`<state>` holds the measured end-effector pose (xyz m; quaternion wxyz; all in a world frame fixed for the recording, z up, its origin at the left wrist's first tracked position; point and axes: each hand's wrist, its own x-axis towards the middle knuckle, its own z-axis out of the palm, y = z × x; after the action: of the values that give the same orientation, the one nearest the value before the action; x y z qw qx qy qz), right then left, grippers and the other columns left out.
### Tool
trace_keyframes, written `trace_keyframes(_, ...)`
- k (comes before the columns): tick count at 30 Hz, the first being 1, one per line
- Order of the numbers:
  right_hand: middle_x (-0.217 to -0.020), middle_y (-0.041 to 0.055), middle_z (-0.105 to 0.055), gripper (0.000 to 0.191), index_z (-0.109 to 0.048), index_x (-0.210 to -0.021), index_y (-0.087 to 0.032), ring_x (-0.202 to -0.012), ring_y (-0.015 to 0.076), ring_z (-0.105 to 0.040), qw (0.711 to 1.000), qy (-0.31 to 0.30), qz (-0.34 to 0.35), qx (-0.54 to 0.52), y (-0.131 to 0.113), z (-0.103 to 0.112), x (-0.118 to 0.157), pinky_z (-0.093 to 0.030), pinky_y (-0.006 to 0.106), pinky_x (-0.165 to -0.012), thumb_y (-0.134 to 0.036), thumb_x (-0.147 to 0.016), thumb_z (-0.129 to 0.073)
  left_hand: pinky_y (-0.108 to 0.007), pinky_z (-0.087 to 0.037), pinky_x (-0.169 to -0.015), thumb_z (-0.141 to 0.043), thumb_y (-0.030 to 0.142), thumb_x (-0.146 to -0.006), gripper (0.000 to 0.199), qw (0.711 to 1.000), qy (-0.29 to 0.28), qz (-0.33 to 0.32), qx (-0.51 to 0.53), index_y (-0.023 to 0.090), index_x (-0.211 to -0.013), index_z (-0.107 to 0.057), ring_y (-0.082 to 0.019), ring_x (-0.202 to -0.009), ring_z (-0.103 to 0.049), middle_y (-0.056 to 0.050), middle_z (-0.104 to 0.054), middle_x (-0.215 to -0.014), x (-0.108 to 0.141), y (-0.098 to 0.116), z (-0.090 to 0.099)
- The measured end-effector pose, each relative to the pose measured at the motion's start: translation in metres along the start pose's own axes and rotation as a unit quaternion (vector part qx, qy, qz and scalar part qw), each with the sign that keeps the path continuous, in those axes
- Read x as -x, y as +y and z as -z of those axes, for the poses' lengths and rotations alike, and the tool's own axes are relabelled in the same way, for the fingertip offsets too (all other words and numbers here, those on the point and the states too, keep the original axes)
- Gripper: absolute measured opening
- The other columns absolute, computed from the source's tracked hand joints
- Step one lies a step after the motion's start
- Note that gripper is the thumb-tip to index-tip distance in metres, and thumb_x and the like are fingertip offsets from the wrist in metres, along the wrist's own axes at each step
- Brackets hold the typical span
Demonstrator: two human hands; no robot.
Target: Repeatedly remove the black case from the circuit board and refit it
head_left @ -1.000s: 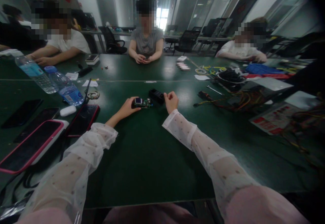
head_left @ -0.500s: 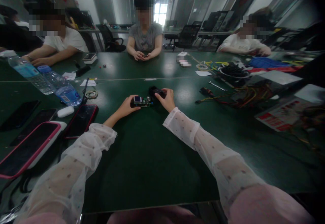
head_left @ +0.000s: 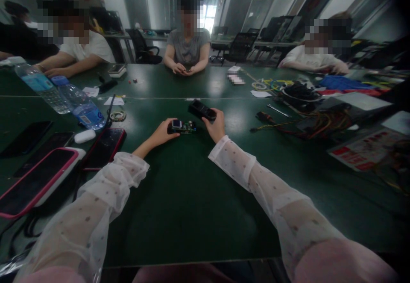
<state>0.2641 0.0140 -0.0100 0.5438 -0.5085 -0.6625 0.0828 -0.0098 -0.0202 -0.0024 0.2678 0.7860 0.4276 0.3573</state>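
Observation:
Near the middle of the green table (head_left: 179, 197), my left hand (head_left: 164, 131) grips the left end of a circuit board (head_left: 187, 128) with a small square screen. Green board and small parts show to the right of the screen. My right hand (head_left: 217, 125) has its fingers around the lower right end of a black plastic casing (head_left: 202, 110), which is tilted up to the left. A small gap separates the casing from the board. My right palm hides part of the casing's end.
Several phones, one a pink-framed phone (head_left: 38, 180), lie at left by two water bottles (head_left: 85, 107). A power supply with bundled wires (head_left: 307, 122) and a wrench (head_left: 278, 110) are at right. Several people sit across the table.
My right hand has drawn the black casing away from the board, and more of the casing shows. My left hand still holds the board. The view has shifted slightly.

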Motion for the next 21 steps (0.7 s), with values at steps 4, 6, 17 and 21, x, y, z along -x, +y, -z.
trace_keyframes(4, -0.128, 0.0134, -0.049, 0.055, -0.040, -0.137, -0.024, -0.122, 0.0300, -0.049, 0.996, -0.049, 0.075, -0.022, -0.031, 0.002, 0.011, -0.044, 0.052, -0.103, -0.054, -0.092, -0.049, -0.052, -0.043, -0.103, -0.076, 0.031, -0.075, 0.064, 1.000, 0.007, -0.011, 0.004, 0.021, -0.132, -0.048, -0.029, -0.120, -0.056, -0.012, -0.056, -0.131, -0.001, -0.003, -0.002)
trace_keyframes(6, -0.128, 0.0132, -0.049, 0.056, -0.039, -0.139, -0.025, -0.122, 0.0299, -0.049, 0.990, -0.093, 0.102, -0.029, -0.041, 0.001, 0.016, -0.044, 0.052, -0.104, -0.056, -0.092, -0.046, -0.051, -0.045, -0.102, -0.076, 0.031, -0.075, 0.062, 1.000, 0.009, -0.011, 0.008, 0.020, -0.130, -0.048, -0.028, -0.118, -0.057, -0.012, -0.057, -0.129, -0.002, -0.004, -0.003)
trace_keyframes(17, -0.126, 0.0147, -0.045, 0.061, -0.034, -0.143, -0.022, -0.122, 0.0292, -0.047, 0.979, -0.151, 0.137, -0.027, -0.035, 0.000, 0.016, -0.041, 0.052, -0.108, -0.059, -0.095, -0.037, -0.051, -0.047, -0.101, -0.079, 0.033, -0.073, 0.070, 1.000, 0.020, -0.005, 0.024, 0.017, -0.131, -0.044, -0.029, -0.119, -0.058, -0.015, -0.056, -0.131, -0.003, -0.010, -0.006)
trace_keyframes(21, -0.126, 0.0156, -0.044, 0.057, -0.033, -0.145, -0.022, -0.122, 0.0300, -0.046, 0.966, -0.195, 0.168, -0.035, -0.036, -0.002, 0.019, -0.041, 0.053, -0.108, -0.051, -0.096, -0.040, -0.051, -0.046, -0.101, -0.080, 0.036, -0.071, 0.079, 0.999, 0.019, -0.004, 0.039, 0.016, -0.136, -0.039, -0.030, -0.119, -0.057, -0.017, -0.056, -0.132, -0.003, -0.008, -0.006)
